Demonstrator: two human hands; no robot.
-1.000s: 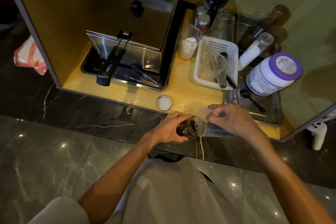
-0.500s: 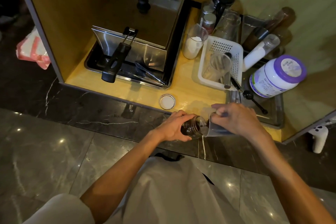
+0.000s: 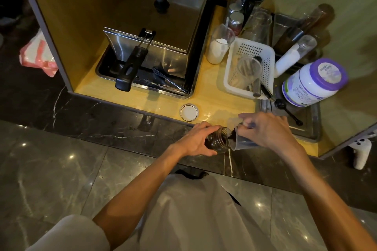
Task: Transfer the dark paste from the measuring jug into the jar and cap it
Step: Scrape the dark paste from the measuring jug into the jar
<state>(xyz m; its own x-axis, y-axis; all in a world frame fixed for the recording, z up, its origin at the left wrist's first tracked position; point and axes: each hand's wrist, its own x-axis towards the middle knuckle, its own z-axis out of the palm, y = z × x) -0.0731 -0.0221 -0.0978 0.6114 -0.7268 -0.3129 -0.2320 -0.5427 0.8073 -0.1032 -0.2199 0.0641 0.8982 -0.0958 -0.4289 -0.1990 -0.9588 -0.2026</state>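
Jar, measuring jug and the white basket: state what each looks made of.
Jar: clear and glossy, ribbed threads at the neck; glass or hard plastic, cannot tell which. It looks dark from its contents.
Measuring jug: translucent, slightly cloudy plastic, thin-walled, dark paste showing through.
White basket: opaque white moulded plastic, matte, with rows of small holes in its walls.

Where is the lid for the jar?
In the head view, the lid lies on the yellow counter near its front edge, just above the left hand holding the jar, in front of the metal fryer tray.
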